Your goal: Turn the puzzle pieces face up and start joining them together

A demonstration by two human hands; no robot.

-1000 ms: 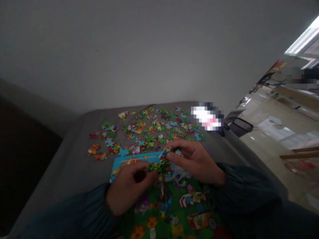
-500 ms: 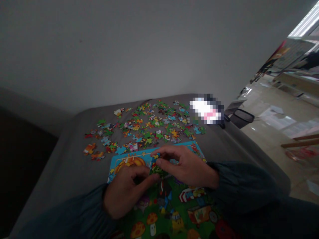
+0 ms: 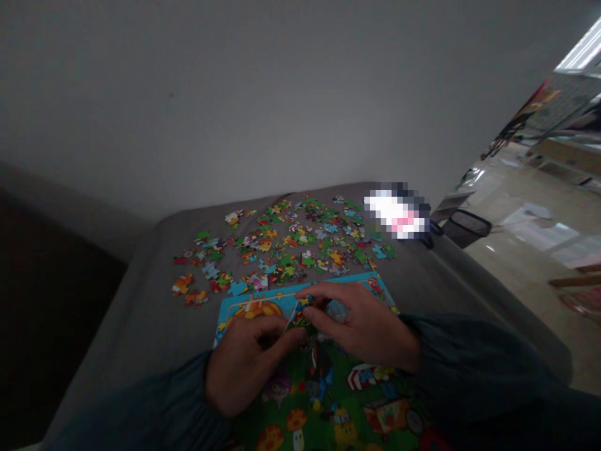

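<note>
Over a colourful cartoon picture sheet (image 3: 345, 426) with a blue border, my two hands meet close together. Between their fingertips are small joined jigsaw pieces (image 3: 302, 309), blue with a yellow star on top and green lower down. My right hand (image 3: 369, 322) pinches the upper part between thumb and fingers. Closed around the lower left side, my left hand (image 3: 253, 360) has its thumb laid along the pieces. The fingers cover much of them, so their exact number is hidden. A printed orange pumpkin shows on the sheet behind my left hand.
Many loose jigsaw pieces (image 3: 288, 244) are spread over the grey cloth (image 3: 145, 300) beyond the sheet. A blurred-out white and dark object (image 3: 397, 210) lies at the back right. The wall (image 3: 282, 94) rises behind, and the floor (image 3: 507, 275) drops away at right.
The whole view has shifted slightly, putting everything a little further right and down. Both hands keep their hold on the jigsaw pieces, which appear slightly tilted.
</note>
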